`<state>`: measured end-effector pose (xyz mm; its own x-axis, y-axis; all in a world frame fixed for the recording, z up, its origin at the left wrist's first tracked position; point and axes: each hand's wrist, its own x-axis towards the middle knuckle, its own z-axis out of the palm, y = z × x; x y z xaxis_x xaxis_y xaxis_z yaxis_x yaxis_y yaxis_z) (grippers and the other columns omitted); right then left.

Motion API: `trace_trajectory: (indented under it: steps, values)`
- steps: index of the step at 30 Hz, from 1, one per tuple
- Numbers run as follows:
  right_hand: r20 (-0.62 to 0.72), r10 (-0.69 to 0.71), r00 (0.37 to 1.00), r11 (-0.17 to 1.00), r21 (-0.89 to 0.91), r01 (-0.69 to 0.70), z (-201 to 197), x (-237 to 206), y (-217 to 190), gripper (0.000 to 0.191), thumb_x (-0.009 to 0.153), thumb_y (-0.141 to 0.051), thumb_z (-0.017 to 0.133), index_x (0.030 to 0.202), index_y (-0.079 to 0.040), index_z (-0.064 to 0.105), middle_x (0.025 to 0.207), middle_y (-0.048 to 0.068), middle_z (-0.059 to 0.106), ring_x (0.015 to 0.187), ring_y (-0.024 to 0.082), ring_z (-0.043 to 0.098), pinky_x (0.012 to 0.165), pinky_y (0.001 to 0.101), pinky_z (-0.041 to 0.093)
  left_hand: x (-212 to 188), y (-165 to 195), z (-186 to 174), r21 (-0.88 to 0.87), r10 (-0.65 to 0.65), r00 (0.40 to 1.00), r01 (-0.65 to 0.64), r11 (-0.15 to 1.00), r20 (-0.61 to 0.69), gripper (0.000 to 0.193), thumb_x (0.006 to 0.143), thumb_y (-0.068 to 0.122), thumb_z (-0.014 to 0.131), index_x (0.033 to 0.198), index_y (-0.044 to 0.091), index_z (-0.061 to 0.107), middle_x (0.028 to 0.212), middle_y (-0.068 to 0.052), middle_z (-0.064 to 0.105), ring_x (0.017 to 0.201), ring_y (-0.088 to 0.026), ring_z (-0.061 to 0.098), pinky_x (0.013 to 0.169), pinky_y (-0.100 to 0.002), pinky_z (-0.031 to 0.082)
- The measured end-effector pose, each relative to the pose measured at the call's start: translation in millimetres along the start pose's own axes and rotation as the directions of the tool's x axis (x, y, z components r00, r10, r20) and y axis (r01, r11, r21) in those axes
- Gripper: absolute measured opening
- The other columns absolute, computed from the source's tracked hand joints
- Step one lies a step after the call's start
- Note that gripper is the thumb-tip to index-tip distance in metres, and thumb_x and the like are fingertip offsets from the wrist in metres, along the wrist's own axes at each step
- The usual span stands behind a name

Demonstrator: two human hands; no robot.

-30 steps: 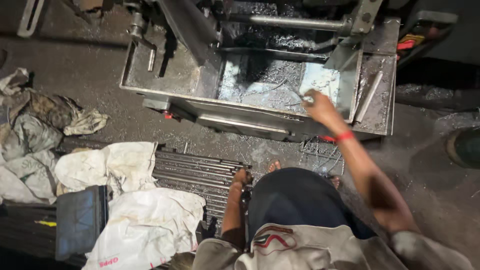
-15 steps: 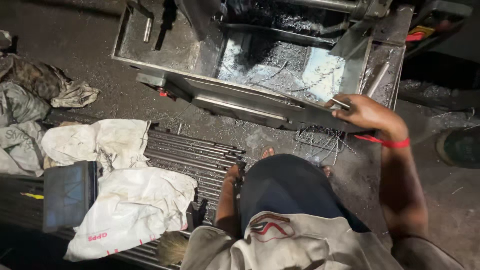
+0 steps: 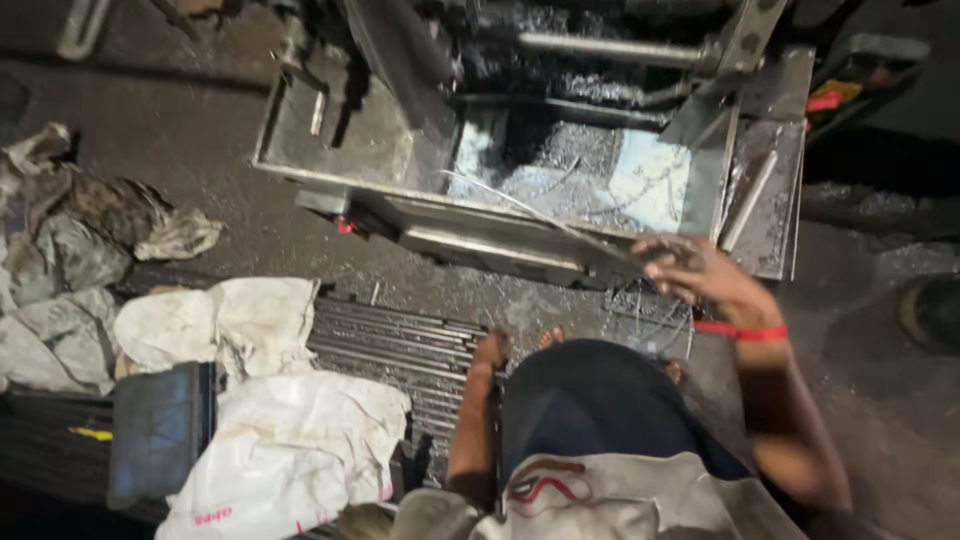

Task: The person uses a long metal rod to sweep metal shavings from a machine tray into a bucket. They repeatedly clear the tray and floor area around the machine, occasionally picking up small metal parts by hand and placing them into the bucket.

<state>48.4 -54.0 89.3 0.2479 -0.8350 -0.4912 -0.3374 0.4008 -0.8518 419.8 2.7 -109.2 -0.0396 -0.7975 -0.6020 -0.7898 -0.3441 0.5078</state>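
Note:
My right hand (image 3: 690,270), with a red band at the wrist, is shut on the near end of a thin metal rod (image 3: 530,212). The rod slants up and left over the front rim of a grey metal machine tray (image 3: 340,185) that holds dark shavings. My left hand (image 3: 490,350) reaches straight down beside my knee. It rests on a bundle of long steel rods (image 3: 400,350) lying on the floor. Its fingers curl downward, and their grip is hidden.
White sacks (image 3: 290,450) and crumpled rags (image 3: 90,230) lie at the left, next to a dark blue box (image 3: 160,425). A wire mesh piece (image 3: 650,315) sits under my right hand. A red and yellow tool (image 3: 830,95) lies at top right. A shoe (image 3: 930,310) shows at the right edge.
My right hand has come back from inside the tray toward my knee, and a thin rod now trails from it. My left hand stays on the bundle.

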Motion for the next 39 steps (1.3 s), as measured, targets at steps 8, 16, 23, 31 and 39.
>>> trace_trajectory:
  steps: [8, 16, 23, 31, 39]
  values:
    - [-0.154, 0.279, 0.948, 0.694, 0.714, -0.088, 67.0, -23.8, 118.8, 0.030, 0.090, -0.024, 0.068, 0.119, -0.016, 0.066, 0.072, -0.002, 0.059, 0.051, 0.008, 0.046, 0.042, 0.0234, 0.031, -35.1, -67.2, 21.4, 0.047, -0.106, 0.985, 0.101, 0.994, 0.133, 0.053, 0.085, 0.049, 0.077, 0.117, 0.008, 0.069, 0.119, -0.021, 0.072, 0.114, -0.037, 0.069, 0.098, -0.047, 0.054]
    - [-0.174, 0.310, 0.935, 0.669, 0.738, -0.085, 73.4, -16.9, 131.3, 0.019, 0.090, -0.012, 0.064, 0.108, -0.007, 0.064, 0.077, 0.011, 0.069, 0.059, 0.019, 0.064, 0.049, 0.0320, 0.050, -6.5, -31.3, -12.3, 0.212, -0.049, 0.994, 0.027, 0.977, 0.097, 0.044, 0.095, 0.039, 0.065, 0.122, 0.005, 0.070, 0.127, -0.023, 0.069, 0.121, -0.040, 0.064, 0.103, -0.048, 0.052]
    - [-0.419, 0.150, 0.896, 0.961, 0.274, -0.033, 84.5, -7.0, 99.6, 0.024, 0.096, -0.027, 0.068, 0.107, -0.006, 0.068, 0.067, 0.005, 0.061, 0.049, 0.013, 0.053, 0.042, 0.0295, 0.041, -1.4, 45.8, -43.5, -0.012, 0.169, 0.985, -0.169, 0.986, 0.024, 0.054, 0.093, 0.035, 0.069, 0.138, 0.009, 0.057, 0.128, -0.021, 0.067, 0.120, -0.039, 0.064, 0.103, -0.046, 0.051]
    - [-0.393, 0.172, 0.904, 0.973, 0.210, -0.094, 89.6, -7.3, 113.0, 0.025, 0.095, -0.030, 0.067, 0.105, -0.007, 0.069, 0.063, 0.003, 0.059, 0.046, 0.012, 0.047, 0.040, 0.0302, 0.037, -1.8, -9.7, -1.6, 0.077, 0.128, 0.989, -0.134, 0.988, 0.071, 0.051, 0.091, 0.038, 0.068, 0.136, 0.014, 0.060, 0.125, -0.025, 0.064, 0.118, -0.044, 0.061, 0.098, -0.052, 0.050]
    - [-0.388, 0.173, 0.905, 0.980, 0.161, -0.118, 90.9, -7.3, 121.5, 0.023, 0.096, -0.031, 0.067, 0.100, -0.009, 0.072, 0.063, 0.003, 0.059, 0.049, 0.011, 0.052, 0.043, 0.0297, 0.041, -19.6, -44.7, -1.0, 0.007, -0.026, 0.990, 0.026, 1.000, 0.141, 0.048, 0.087, 0.040, 0.071, 0.123, 0.009, 0.066, 0.120, -0.022, 0.071, 0.118, -0.039, 0.067, 0.101, -0.046, 0.053]
